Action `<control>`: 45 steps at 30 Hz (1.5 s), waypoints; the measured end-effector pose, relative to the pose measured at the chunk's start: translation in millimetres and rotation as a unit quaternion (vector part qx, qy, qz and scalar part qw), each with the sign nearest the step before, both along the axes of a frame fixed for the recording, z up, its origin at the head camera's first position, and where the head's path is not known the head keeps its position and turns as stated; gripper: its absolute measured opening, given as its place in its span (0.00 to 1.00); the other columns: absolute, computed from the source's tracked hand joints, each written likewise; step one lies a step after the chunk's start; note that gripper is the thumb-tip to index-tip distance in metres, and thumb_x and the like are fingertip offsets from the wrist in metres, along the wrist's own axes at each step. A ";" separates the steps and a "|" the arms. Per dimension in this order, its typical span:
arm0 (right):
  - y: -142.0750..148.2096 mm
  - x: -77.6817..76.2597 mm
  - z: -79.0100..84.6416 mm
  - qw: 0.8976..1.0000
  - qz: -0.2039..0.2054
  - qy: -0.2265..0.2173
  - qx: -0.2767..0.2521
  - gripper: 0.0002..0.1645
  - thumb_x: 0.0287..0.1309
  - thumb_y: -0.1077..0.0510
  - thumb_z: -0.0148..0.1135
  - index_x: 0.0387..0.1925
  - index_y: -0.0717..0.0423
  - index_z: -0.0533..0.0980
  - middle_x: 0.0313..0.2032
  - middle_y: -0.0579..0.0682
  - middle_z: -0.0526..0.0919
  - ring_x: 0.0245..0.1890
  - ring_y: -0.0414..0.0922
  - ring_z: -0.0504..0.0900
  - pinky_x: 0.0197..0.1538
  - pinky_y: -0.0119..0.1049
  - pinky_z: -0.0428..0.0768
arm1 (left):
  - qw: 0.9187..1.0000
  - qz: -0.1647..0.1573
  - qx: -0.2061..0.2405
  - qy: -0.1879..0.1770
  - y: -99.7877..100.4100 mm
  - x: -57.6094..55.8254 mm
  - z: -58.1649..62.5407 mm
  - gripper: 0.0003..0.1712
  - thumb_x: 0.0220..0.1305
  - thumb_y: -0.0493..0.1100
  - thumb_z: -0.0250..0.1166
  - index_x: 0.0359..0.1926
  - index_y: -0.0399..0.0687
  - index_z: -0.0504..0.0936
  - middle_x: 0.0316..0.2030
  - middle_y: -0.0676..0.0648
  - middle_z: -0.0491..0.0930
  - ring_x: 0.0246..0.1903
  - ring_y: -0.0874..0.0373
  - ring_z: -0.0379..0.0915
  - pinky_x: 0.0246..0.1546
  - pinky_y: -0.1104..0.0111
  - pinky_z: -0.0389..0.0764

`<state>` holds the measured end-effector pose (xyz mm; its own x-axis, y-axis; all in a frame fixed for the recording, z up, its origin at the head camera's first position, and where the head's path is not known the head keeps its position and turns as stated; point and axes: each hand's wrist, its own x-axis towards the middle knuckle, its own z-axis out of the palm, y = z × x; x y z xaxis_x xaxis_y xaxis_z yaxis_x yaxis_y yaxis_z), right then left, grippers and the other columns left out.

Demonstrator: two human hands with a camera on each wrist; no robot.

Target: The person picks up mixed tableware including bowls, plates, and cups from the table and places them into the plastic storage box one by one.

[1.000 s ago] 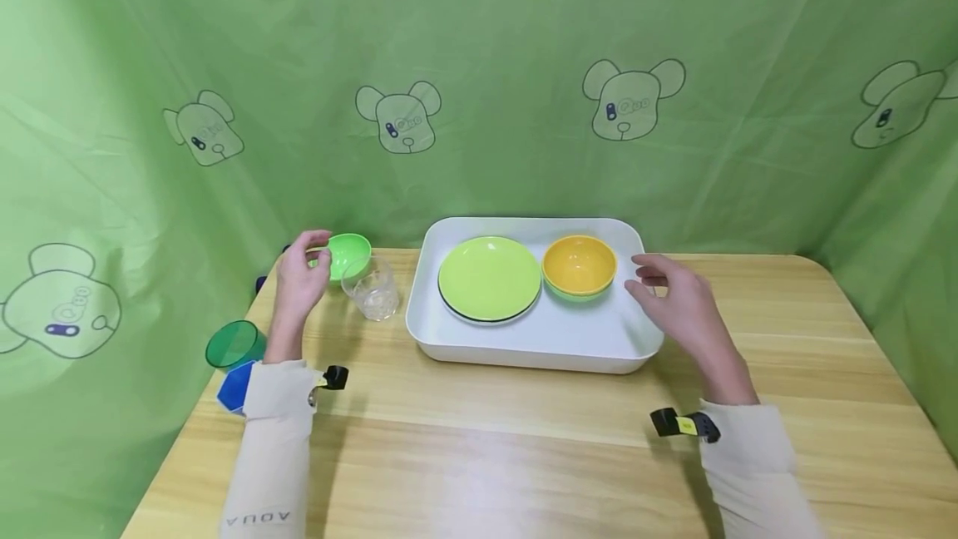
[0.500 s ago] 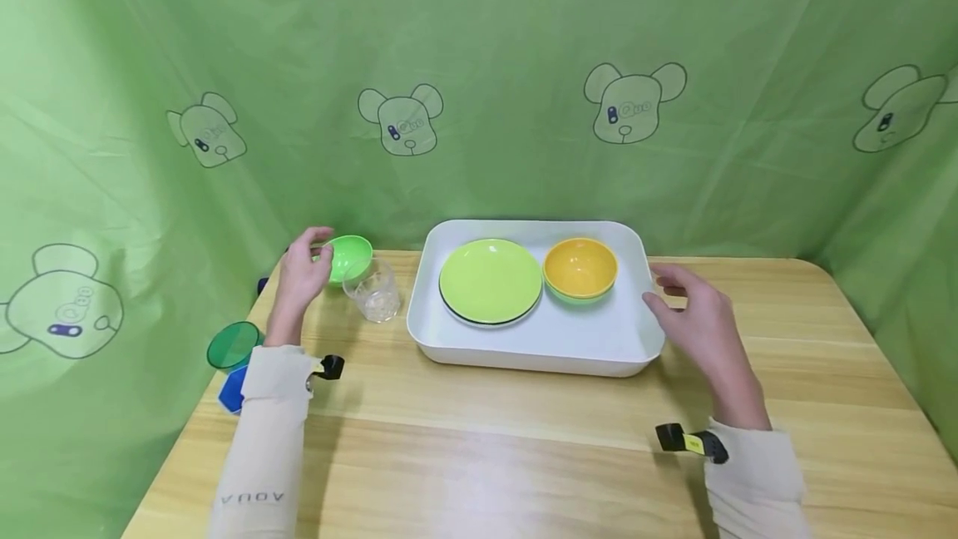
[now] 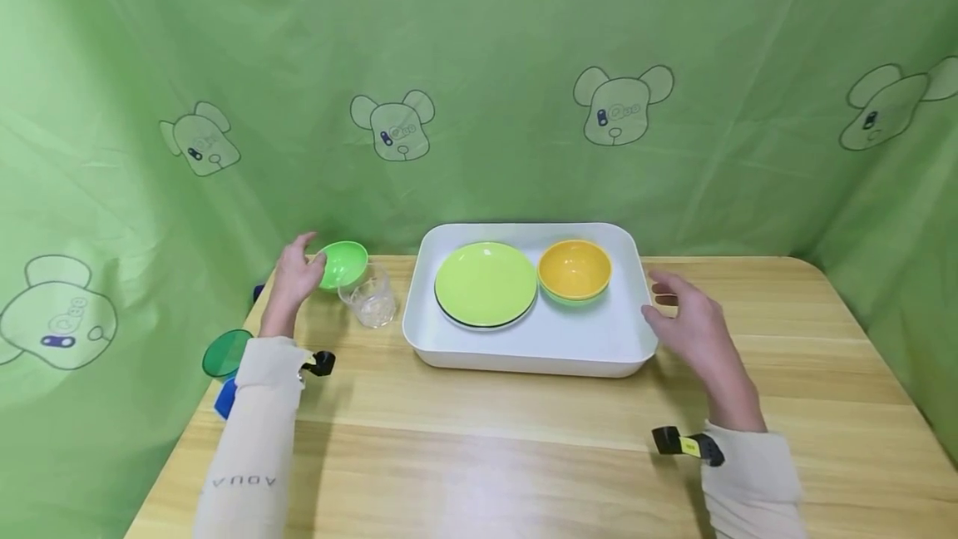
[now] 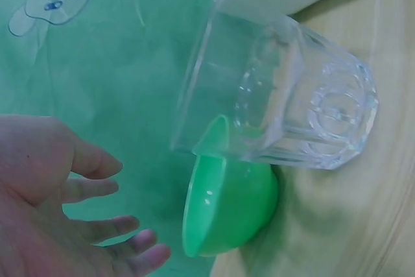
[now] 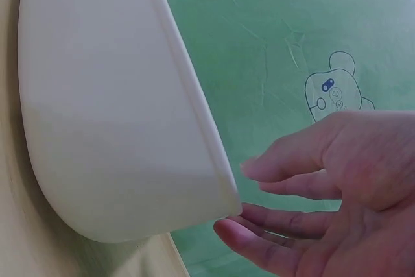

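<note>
Left grip (image 3: pixel 296 274) and right grip (image 3: pixel 690 318) eased outward, fingers loose; the green bowl (image 3: pixel 344 263) gleams.

In the head view's middle, a white tray (image 3: pixel 591 339) is showing beneath a lime-green plate (image 3: pixel 486 284) and orange bowl (image 3: pixel 575 269); at left, a bright-green bowl (image 3: pixel 346 263) is standing out; above, green curtain (image 3: pixel 486 32) is bearing outlined bear heads (image 3: pixel 617 111).

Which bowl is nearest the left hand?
The bright green bowl on the wooden table, beside the clear tumbler. The orange bowl and pale green bowl beneath it are farther from the left hand, inside the white tray.
</note>
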<state>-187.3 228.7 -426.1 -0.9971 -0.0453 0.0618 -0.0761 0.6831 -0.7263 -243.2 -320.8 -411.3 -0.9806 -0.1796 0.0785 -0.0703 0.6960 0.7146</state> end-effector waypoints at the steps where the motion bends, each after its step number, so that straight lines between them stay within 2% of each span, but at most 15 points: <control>1: 0.0 0.3 -0.4 1.000 0.000 -0.003 0.000 0.35 0.68 0.62 0.59 0.73 0.68 0.63 0.62 0.73 0.73 0.61 0.71 0.73 0.60 0.66 0.76 | 1.000 0.001 0.003 -0.007 -1.0 -0.7 -1.4 0.33 0.76 0.36 0.52 0.76 0.30 0.57 0.72 0.22 0.56 0.69 0.27 0.57 0.70 0.38 0.62; 6: -0.3 1.8 -1.8 1.000 0.001 -0.011 -0.002 0.35 0.68 0.63 0.58 0.72 0.71 0.63 0.60 0.73 0.75 0.60 0.69 0.75 0.61 0.64 0.76 | 0.999 0.017 0.021 -0.038 -5.1 -3.5 -9.8 0.37 0.75 0.38 0.51 0.79 0.33 0.49 0.74 0.21 0.50 0.73 0.26 0.47 0.73 0.36 0.53; 15: 2.8 4.0 -1.5 1.000 0.006 -0.009 0.002 0.33 0.66 0.63 0.60 0.69 0.75 0.65 0.59 0.74 0.76 0.58 0.69 0.78 0.59 0.61 0.79 | 0.997 0.023 0.045 -0.065 -9.2 -10.2 -21.4 0.41 0.74 0.39 0.50 0.79 0.30 0.43 0.74 0.20 0.46 0.74 0.27 0.45 0.74 0.39 0.53; 17: 3.9 4.0 -1.7 1.000 0.008 -0.014 0.002 0.34 0.66 0.63 0.60 0.69 0.75 0.64 0.59 0.74 0.76 0.58 0.68 0.78 0.58 0.60 0.80 | 0.996 0.026 0.047 -0.070 -9.0 -11.6 -23.0 0.41 0.75 0.39 0.50 0.79 0.31 0.42 0.75 0.21 0.46 0.70 0.27 0.53 0.72 0.40 0.61; 20: 4.1 4.1 -1.6 1.000 0.007 -0.021 0.000 0.35 0.66 0.63 0.60 0.70 0.75 0.64 0.59 0.73 0.76 0.58 0.68 0.78 0.59 0.59 0.80 | 0.994 0.034 0.057 -0.087 -9.0 -13.6 -24.9 0.42 0.74 0.38 0.50 0.80 0.33 0.40 0.75 0.22 0.47 0.53 0.35 0.70 0.58 0.46 0.78; 22: 4.2 4.3 -1.3 1.000 0.006 -0.026 -0.001 0.35 0.66 0.64 0.60 0.70 0.74 0.64 0.60 0.73 0.76 0.59 0.67 0.78 0.59 0.59 0.80 | 0.992 0.039 0.061 -0.100 -9.2 -15.0 -26.1 0.43 0.72 0.36 0.50 0.80 0.35 0.40 0.75 0.22 0.49 0.39 0.46 0.71 0.44 0.53 0.84; 24: 4.8 4.4 -1.2 0.999 0.003 -0.033 0.000 0.35 0.66 0.64 0.59 0.70 0.74 0.64 0.61 0.73 0.76 0.59 0.67 0.77 0.59 0.59 0.79 | 0.990 0.042 0.069 -0.112 -9.2 -15.9 -26.8 0.44 0.70 0.35 0.49 0.81 0.36 0.38 0.75 0.23 0.49 0.34 0.54 0.68 0.37 0.57 0.86; 26: 6.1 4.7 -1.2 0.999 0.000 -0.037 0.003 0.34 0.66 0.64 0.59 0.70 0.74 0.64 0.61 0.73 0.75 0.59 0.67 0.77 0.59 0.60 0.79 | 0.989 0.043 0.076 -0.121 -9.1 -17.0 -28.0 0.45 0.67 0.32 0.48 0.80 0.35 0.38 0.74 0.23 0.49 0.35 0.54 0.68 0.37 0.58 0.87; 31: 9.2 5.4 -0.8 0.999 -0.001 -0.035 0.007 0.33 0.66 0.64 0.61 0.69 0.74 0.66 0.61 0.72 0.76 0.58 0.67 0.79 0.57 0.58 0.81 | 0.985 0.042 0.101 -0.133 -8.6 -18.3 -32.7 0.46 0.63 0.28 0.45 0.80 0.31 0.37 0.72 0.22 0.53 0.46 0.43 0.72 0.48 0.52 0.87; 35: 9.4 5.8 -1.2 0.999 0.000 -0.032 0.010 0.32 0.65 0.64 0.62 0.68 0.74 0.68 0.61 0.72 0.76 0.57 0.66 0.79 0.55 0.54 0.82 | 0.982 0.040 0.128 -0.134 -9.9 -17.4 -35.8 0.47 0.59 0.26 0.45 0.79 0.29 0.38 0.69 0.20 0.56 0.44 0.42 0.73 0.44 0.55 0.88; 38: 8.2 6.1 -0.4 0.999 -0.002 -0.037 0.014 0.31 0.65 0.64 0.61 0.67 0.73 0.69 0.61 0.70 0.77 0.57 0.66 0.80 0.53 0.52 0.83 | 0.980 0.041 0.144 -0.128 -11.5 -17.2 -37.4 0.48 0.57 0.24 0.44 0.78 0.28 0.38 0.70 0.19 0.53 0.44 0.42 0.73 0.43 0.56 0.89; 41: 7.0 6.5 1.3 0.999 -0.008 -0.048 0.015 0.29 0.66 0.64 0.59 0.67 0.70 0.71 0.62 0.69 0.77 0.56 0.64 0.81 0.51 0.49 0.83 | 0.979 0.047 0.152 -0.124 -10.4 -17.3 -38.3 0.47 0.58 0.24 0.43 0.78 0.28 0.38 0.71 0.19 0.51 0.50 0.37 0.73 0.46 0.55 0.88; 45: 5.9 6.4 2.8 0.998 -0.011 -0.060 0.012 0.29 0.67 0.63 0.58 0.68 0.68 0.71 0.62 0.68 0.77 0.55 0.63 0.81 0.48 0.45 0.83 | 0.977 0.054 0.165 -0.126 -7.5 -16.6 -39.0 0.45 0.61 0.23 0.40 0.79 0.30 0.37 0.73 0.20 0.48 0.61 0.29 0.67 0.53 0.51 0.84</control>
